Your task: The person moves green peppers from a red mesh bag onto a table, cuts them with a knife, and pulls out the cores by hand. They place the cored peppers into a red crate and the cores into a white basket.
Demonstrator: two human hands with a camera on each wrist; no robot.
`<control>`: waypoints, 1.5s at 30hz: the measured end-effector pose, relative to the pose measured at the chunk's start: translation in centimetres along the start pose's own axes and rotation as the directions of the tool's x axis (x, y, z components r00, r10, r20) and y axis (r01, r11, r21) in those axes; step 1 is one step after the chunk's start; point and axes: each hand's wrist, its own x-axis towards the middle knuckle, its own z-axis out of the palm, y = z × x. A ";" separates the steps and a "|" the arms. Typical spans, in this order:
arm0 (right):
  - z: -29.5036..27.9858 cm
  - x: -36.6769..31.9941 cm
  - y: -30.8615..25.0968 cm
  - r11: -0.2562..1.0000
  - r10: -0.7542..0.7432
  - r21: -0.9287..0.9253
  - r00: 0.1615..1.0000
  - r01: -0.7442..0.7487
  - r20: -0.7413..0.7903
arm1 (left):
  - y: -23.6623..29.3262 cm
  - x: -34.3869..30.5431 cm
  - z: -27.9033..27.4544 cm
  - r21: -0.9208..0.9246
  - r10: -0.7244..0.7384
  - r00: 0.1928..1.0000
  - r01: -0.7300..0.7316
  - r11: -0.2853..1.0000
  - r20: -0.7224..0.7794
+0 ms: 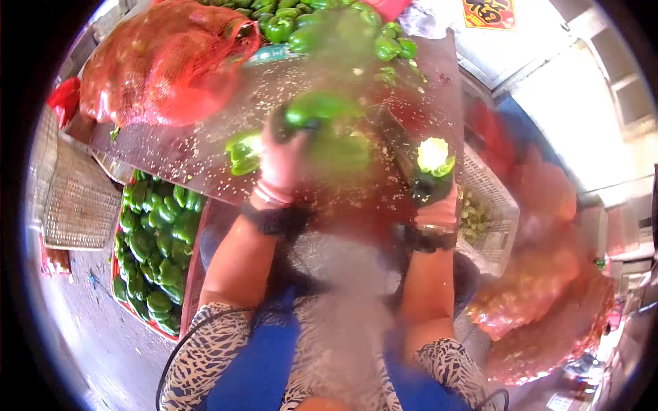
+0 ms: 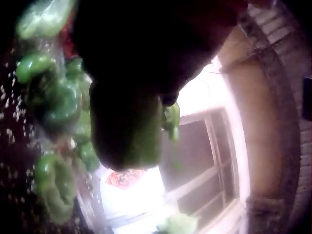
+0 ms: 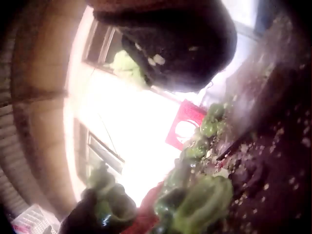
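In the head view the left hand (image 1: 284,161), dark-gloved at the fingers, grips a green pepper (image 1: 322,109) over the table. That pepper (image 2: 129,131) hangs below the dark left hand (image 2: 156,48) in the left wrist view. The gloved right hand (image 1: 435,195) holds a pale seedy pepper core (image 1: 433,156) with green at its base, near the table's right edge. In the right wrist view the core (image 3: 127,68) sticks out beside the dark glove (image 3: 180,48). An opened pepper piece (image 1: 245,152) lies left of the left hand; another green pepper (image 1: 343,149) is blurred beside it.
A red net sack (image 1: 164,65) fills the table's back left, beside piled green peppers (image 1: 301,24). A crate of peppers (image 1: 157,250) stands at left below the table (image 1: 154,147). At right are a white basket (image 1: 504,226) and net sacks (image 1: 548,315). Seeds litter the tabletop.
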 end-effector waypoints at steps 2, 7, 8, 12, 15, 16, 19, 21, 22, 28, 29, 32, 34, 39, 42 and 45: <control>0.0 0.0 -1.3 0.998 0.063 -0.015 0.998 -0.063 -0.018 | 0.4 1.7 0.0 0.288 0.268 0.963 -0.259 0.922 0.009; 0.6 -0.4 -1.8 0.680 -0.213 -0.677 0.959 0.281 0.184 | -4.0 3.2 -2.2 0.937 0.096 0.970 -0.242 0.250 0.225; 0.4 0.2 -1.0 0.277 -0.484 -0.741 0.755 0.612 0.443 | -3.4 3.2 -2.2 0.942 0.024 0.980 -0.196 0.274 0.197; 4.4 -1.5 -1.1 0.830 -0.235 -0.507 0.970 0.233 0.063 | -0.2 -1.0 -0.1 0.470 0.143 0.948 -0.269 0.841 0.286; 6.8 -1.6 1.9 0.484 -0.470 -0.748 0.856 0.454 0.216 | 0.8 -4.6 3.1 -0.167 -0.062 0.874 0.161 0.973 0.483; 8.6 -3.0 1.5 0.176 -0.376 -0.885 0.861 0.431 0.344 | -0.7 -5.1 2.9 -0.252 -0.054 0.878 0.195 0.948 0.475; 8.7 -3.7 2.1 0.437 -0.319 -0.745 0.861 0.504 0.396 | -3.3 -3.6 1.6 -0.496 -0.257 0.796 0.557 0.666 0.548; 8.0 -2.7 0.8 0.787 -0.155 -0.552 0.954 0.275 0.255 | -5.7 -1.7 0.8 -0.428 -0.320 0.762 0.600 0.676 0.563; 8.6 -2.8 0.7 0.799 -0.240 -0.506 0.944 0.325 0.226 | -5.2 -1.4 0.5 -0.393 -0.314 0.780 0.565 0.726 0.541; 9.8 -2.1 3.2 0.772 0.019 -0.608 0.948 0.187 0.317 | -5.1 -2.7 1.2 -0.053 0.094 0.957 -0.082 0.995 0.273; 9.3 -1.4 4.2 0.780 -0.006 -0.594 0.952 0.195 0.305 | -4.5 -2.4 0.8 0.205 0.171 0.951 -0.226 0.952 0.258; 9.3 -1.7 5.2 0.701 -0.118 -0.659 0.956 0.271 0.268 | -3.6 -2.3 0.7 0.059 -0.110 0.969 0.100 0.993 0.222; 10.1 -2.7 5.5 0.570 -0.217 -0.732 0.928 0.373 0.303 | -5.7 -2.7 1.6 0.072 -0.115 0.981 0.105 0.992 0.156; 10.5 -2.5 6.0 0.443 -0.244 -0.789 0.904 0.425 0.350 | -6.5 -3.9 1.5 0.465 0.192 0.937 -0.315 0.827 0.293; 10.9 -2.9 6.8 0.393 -0.274 -0.794 0.884 0.463 0.380 | -4.6 -4.5 1.8 0.407 0.150 0.967 -0.223 0.886 0.204; 10.8 -2.8 6.6 0.366 -0.257 -0.804 0.881 0.470 0.398 | -4.6 -4.9 2.0 0.427 0.108 0.974 -0.185 0.885 0.198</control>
